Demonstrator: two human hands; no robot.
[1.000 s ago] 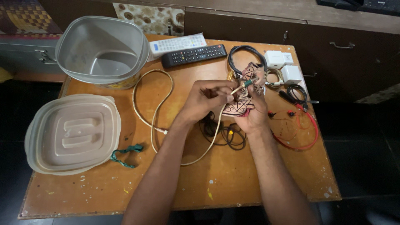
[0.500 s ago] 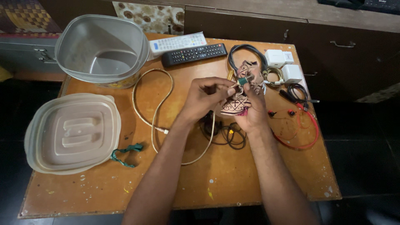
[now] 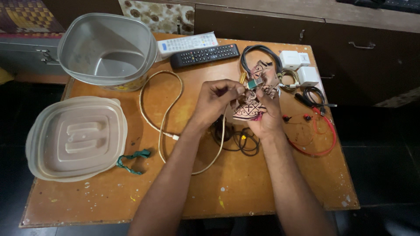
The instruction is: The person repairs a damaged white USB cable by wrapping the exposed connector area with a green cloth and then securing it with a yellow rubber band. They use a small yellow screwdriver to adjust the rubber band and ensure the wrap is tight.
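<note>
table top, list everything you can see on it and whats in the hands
table: 1, orange-brown wood
container: 1, grey, far left
lid: 1, beige, near left
remotes: 2, black and white, far edge
beige cable: 1, looped mid-table
green cord: 1, by lid
chargers: 2, white, far right
red earphones: 1, right
black cables: tangle under wrists
patterned pouch: 1, in right hand
left hand: pinches small connector
right hand: holds pouch

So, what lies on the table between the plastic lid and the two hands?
In the head view, between the plastic lid and the hands lie a loop of beige cable and a small green tie; the rest is bare table.
</note>
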